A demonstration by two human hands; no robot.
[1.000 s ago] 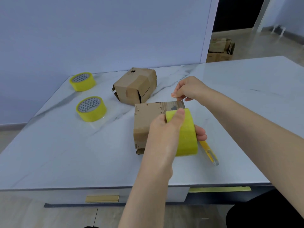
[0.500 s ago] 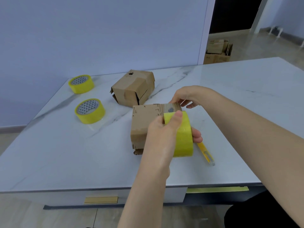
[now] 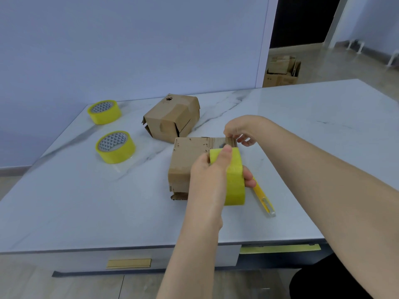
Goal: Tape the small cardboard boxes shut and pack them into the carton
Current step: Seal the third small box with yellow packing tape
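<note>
- Two small cardboard boxes sit on the counter [image 3: 313, 117]. The near box [image 3: 190, 158] is mid-counter under both hands, and the far box [image 3: 170, 119] is just behind it to the left, with its flaps loose.
- I see the left hand [image 3: 207, 178] holding a yellow tape roll [image 3: 235, 182] on edge at the near box's right side, fingers curled round it and thumb on top.
- The right hand [image 3: 241, 128] has its fingers pinching the tape end [image 3: 228, 140] at the near box's far edge.
- A yellow utility knife [image 3: 264, 199] lies just right of that box.
- A near spare roll [image 3: 115, 146] and a far spare roll [image 3: 104, 112] lie flat at the left.
- An open carton [image 3: 280, 73] stands on the floor beyond the counter.
</note>
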